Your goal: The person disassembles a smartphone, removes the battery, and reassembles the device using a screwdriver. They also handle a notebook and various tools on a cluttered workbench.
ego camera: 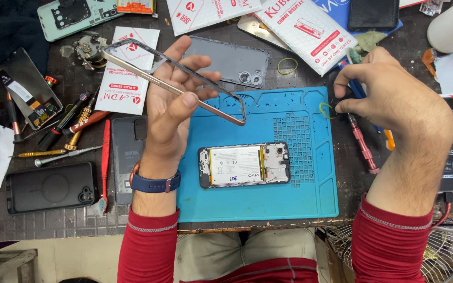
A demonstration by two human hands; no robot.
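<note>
Head view: fingers and thumb of the left hand (171, 99) pinch the long side of a thin metal phone frame (174, 78), holding it tilted in the air above the far left corner of the blue work mat (268, 199). Fingers of the right hand (394, 94) are curled narrow, thumb and forefinger nipping a small yellow-green rubber band (325, 109) at the mat's right edge, beside a pink-handled screwdriver (363, 147). An opened phone (244, 165), battery showing, lies flat on the mat, near the person. A grey back cover (232, 60) lies beyond the frame; screwdrivers (58, 141) sit far left.
</note>
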